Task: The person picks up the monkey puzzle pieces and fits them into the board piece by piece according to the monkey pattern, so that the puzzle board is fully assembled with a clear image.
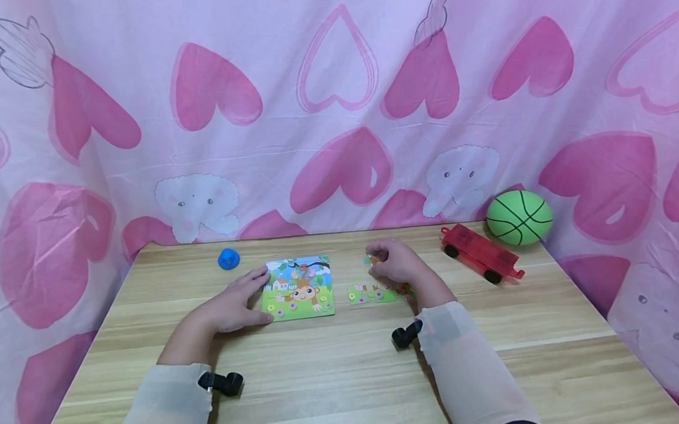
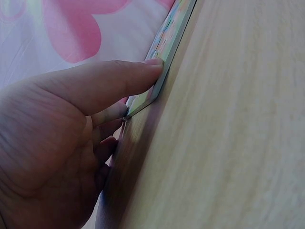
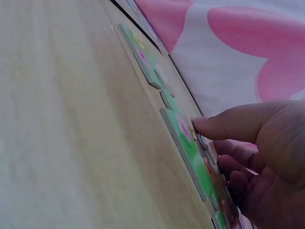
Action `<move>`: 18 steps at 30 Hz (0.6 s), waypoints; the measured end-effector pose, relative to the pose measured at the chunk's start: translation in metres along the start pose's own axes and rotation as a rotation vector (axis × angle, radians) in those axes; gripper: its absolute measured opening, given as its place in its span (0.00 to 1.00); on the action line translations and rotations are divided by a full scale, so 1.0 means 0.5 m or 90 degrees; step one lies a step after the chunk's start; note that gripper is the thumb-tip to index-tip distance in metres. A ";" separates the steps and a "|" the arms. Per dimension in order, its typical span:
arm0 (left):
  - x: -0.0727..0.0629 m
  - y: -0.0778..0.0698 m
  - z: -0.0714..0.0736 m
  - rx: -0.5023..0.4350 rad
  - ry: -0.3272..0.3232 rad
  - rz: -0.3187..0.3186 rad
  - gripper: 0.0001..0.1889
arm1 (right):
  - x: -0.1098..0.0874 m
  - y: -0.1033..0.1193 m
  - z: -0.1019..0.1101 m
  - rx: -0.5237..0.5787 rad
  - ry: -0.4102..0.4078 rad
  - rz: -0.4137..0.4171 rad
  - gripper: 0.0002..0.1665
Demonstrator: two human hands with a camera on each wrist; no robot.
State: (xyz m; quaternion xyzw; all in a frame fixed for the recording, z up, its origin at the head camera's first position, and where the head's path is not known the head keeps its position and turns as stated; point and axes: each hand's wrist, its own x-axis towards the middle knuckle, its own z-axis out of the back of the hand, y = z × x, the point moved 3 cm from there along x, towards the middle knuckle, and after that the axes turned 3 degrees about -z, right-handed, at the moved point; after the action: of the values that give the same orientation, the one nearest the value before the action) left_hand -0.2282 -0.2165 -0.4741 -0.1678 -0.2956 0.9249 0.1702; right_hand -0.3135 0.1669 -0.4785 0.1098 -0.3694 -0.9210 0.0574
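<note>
A square monkey picture board (image 1: pixel 297 289) lies on the table. At its left edge is my left hand (image 1: pixel 237 302), fingers extended along the side and thumb at the near left corner. In the left wrist view the thumb (image 2: pixel 138 76) rests against the board's edge. My right hand (image 1: pixel 398 262) is over loose puzzle pieces to the right, its thumb and finger curled about a small puzzle piece (image 1: pixel 370 260). A row of green, flowered pieces (image 1: pixel 368 293) lies nearer me, partly hidden by that hand. In the right wrist view, the thumb (image 3: pixel 214 126) touches the pieces.
A small round blue object (image 1: pixel 228 259) sits at the back left. At the back right are a red toy wagon (image 1: pixel 482 253) with black wheels and a green ball (image 1: pixel 519 218) with black lines. A pink heart-patterned cloth (image 1: pixel 334 121) hangs behind the table.
</note>
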 end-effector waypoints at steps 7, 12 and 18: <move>0.001 0.002 -0.001 0.004 -0.001 0.001 0.54 | 0.001 0.005 0.000 0.003 -0.003 -0.014 0.32; 0.002 0.006 -0.004 0.009 -0.002 -0.002 0.54 | -0.003 0.014 0.002 -0.001 -0.030 -0.023 0.32; 0.004 0.009 -0.004 0.011 -0.003 -0.004 0.54 | -0.007 0.020 0.005 0.005 -0.058 -0.039 0.28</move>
State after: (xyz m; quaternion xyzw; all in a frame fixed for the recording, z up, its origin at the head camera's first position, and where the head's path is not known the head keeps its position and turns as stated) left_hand -0.2301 -0.2181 -0.4789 -0.1629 -0.2888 0.9273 0.1738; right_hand -0.3104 0.1620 -0.4690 0.0794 -0.3715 -0.9250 0.0118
